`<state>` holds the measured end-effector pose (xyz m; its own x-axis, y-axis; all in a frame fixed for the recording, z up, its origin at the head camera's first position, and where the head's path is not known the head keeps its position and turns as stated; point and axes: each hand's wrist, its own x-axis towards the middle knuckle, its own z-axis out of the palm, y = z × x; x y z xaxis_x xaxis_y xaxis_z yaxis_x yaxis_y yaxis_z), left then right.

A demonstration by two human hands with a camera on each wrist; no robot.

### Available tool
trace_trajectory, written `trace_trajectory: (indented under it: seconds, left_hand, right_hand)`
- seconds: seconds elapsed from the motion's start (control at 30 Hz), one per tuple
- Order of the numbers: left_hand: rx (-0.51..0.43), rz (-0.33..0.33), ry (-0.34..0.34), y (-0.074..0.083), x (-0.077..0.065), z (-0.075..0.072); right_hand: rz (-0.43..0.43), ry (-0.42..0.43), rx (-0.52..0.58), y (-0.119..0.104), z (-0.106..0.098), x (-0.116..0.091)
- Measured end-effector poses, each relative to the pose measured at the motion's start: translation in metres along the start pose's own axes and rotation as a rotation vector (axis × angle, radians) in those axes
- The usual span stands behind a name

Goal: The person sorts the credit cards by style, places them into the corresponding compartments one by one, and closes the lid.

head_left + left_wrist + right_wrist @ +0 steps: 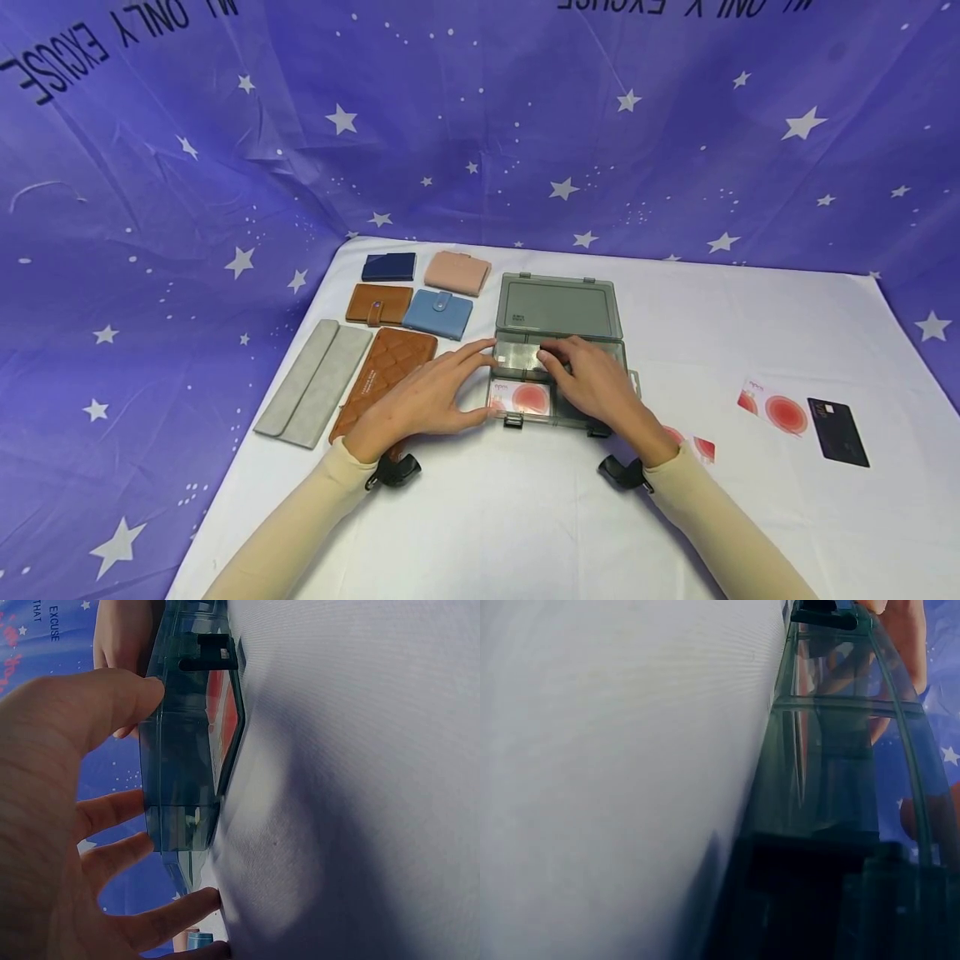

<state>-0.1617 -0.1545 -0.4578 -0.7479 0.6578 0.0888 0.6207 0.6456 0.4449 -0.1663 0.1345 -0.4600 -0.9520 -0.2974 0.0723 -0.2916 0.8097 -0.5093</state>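
Note:
A translucent grey-green plastic box [558,307] lies with its lid folded back, its tray divided into compartments. In the back left compartment lies a silvery card [517,356] with a small chip. My right hand [592,379] pinches this card's right end between thumb and fingers. Spread fingers of my left hand [431,392] touch the box's left side, while in the left wrist view its thumb rests on the box wall [180,772]. A red-and-white card [528,398] sits in the front left compartment. The right wrist view shows the clear front wall [832,772] up close.
Left of the box lie a grey wallet [315,383], a quilted brown wallet [390,362], a blue cardholder [438,313], a brown one [378,302], a pink one [457,272] and a navy one [390,267]. Rightward are a red-and-white card [783,412], black card [838,433] and partly hidden card [703,450].

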Motion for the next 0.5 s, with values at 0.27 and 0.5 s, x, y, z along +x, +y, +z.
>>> trace_trajectory:
  seconds: [0.27, 0.5]
  left_hand:
    - [-0.011, -0.001, -0.006, 0.002, 0.000, 0.000]
    - [-0.003, -0.010, -0.006, 0.002, 0.000, 0.000]
  right_hand:
    - [-0.007, 0.001, 0.012, 0.001, -0.002, -0.002]
    - [0.005, 0.015, 0.043, 0.008, -0.022, -0.009]
